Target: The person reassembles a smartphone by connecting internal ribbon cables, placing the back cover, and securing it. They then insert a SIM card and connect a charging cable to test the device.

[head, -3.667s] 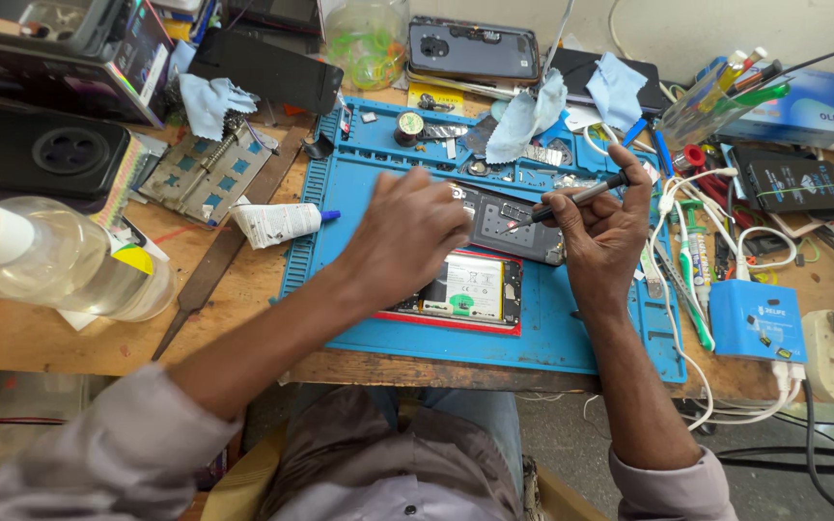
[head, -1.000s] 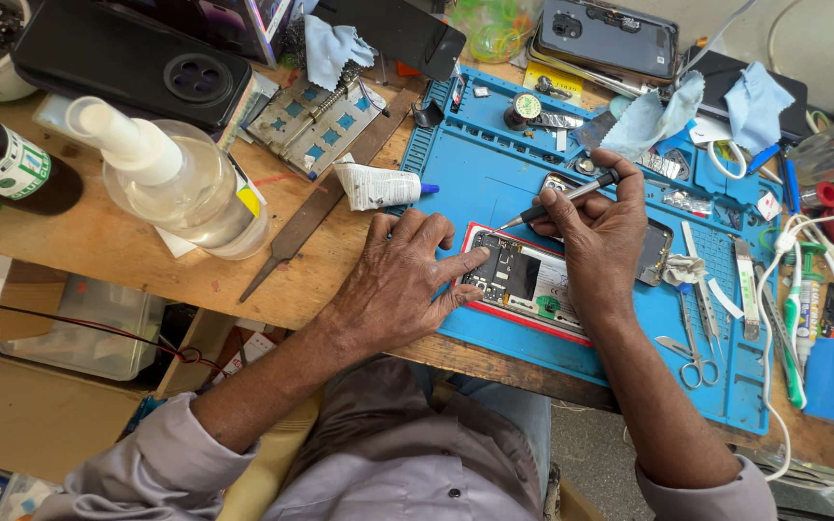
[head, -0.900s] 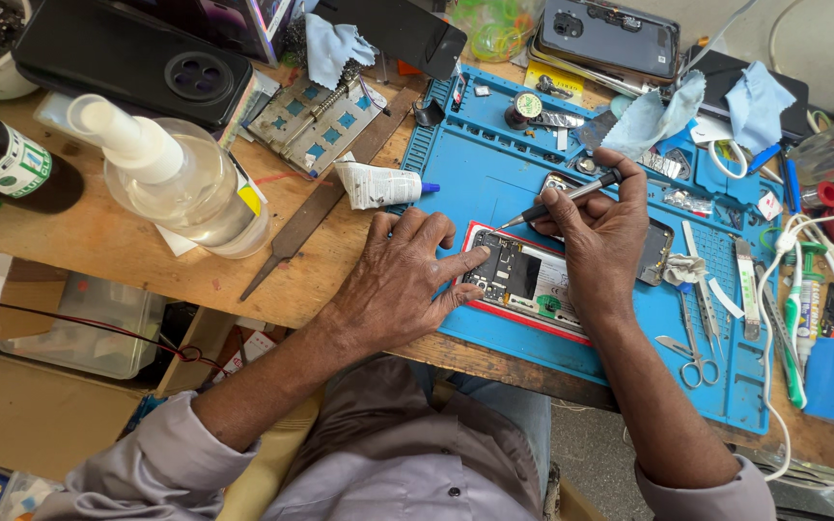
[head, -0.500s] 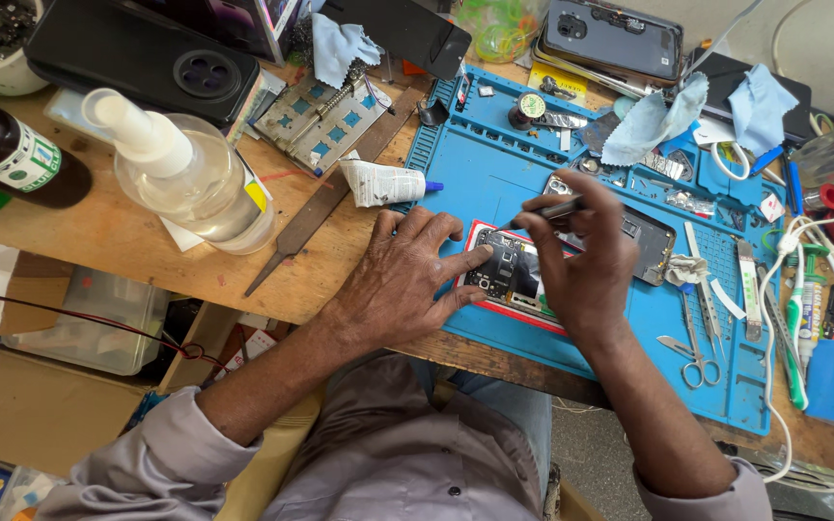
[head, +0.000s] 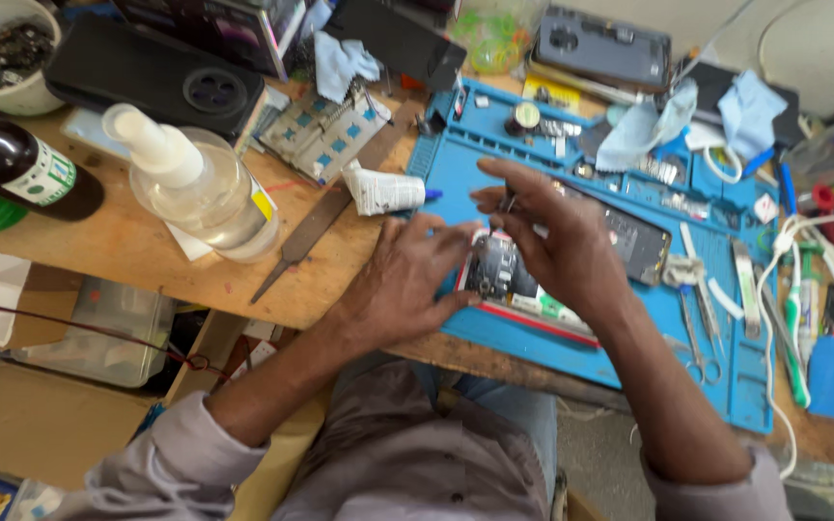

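Right hand (head: 562,246) shifted down over the opened phone (head: 514,285) since the earlier frame, thin tool (head: 507,203) pinched in its fingers, left hand (head: 407,280) laid flat, open, bracing the phone's left edge, phone positioned on blue repair mat (head: 456,174), white tube (head: 383,190) nearby.

The worktop (head: 147,256) is bare, matt wood, scuffed and stained, and on it lies a blue work mat (head: 533,342) of matt, rubbery-looking material. The spray bottle (head: 200,188) is clear glossy plastic, the dark bottle (head: 16,174) shines like glass, the file (head: 316,227) is dull grey metal, and the cloths (head: 644,130) look soft and pale blue.
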`<action>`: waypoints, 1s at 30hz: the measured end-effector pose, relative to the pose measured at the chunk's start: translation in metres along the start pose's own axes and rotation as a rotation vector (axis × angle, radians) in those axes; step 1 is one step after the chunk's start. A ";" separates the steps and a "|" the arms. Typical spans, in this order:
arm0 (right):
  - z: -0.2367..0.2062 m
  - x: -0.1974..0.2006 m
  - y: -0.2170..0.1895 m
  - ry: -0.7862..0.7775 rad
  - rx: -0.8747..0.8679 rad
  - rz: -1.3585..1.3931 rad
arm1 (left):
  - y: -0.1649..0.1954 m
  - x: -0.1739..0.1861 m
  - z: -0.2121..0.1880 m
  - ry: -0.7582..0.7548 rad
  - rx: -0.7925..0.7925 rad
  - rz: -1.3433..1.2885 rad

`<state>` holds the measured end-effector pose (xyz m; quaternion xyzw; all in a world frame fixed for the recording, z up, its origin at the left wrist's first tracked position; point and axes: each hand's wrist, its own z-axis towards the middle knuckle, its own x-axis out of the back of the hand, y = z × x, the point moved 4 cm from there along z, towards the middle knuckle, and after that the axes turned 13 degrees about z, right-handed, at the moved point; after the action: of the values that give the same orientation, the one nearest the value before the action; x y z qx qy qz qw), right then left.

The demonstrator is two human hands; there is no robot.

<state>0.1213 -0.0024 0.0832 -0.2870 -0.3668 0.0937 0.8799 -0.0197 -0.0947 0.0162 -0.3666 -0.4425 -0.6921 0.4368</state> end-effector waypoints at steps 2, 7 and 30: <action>-0.002 0.003 0.006 0.071 -0.094 0.032 | -0.003 -0.005 0.003 -0.066 0.073 -0.097; -0.001 0.003 0.013 -0.021 -0.050 0.072 | -0.008 -0.011 0.009 -0.064 0.076 -0.192; -0.005 0.019 0.028 0.068 -0.305 -0.085 | -0.004 -0.015 0.013 -0.090 0.068 -0.134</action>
<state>0.1400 0.0256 0.0754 -0.4044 -0.3586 -0.0100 0.8413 -0.0165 -0.0775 0.0064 -0.3518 -0.5084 -0.6874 0.3813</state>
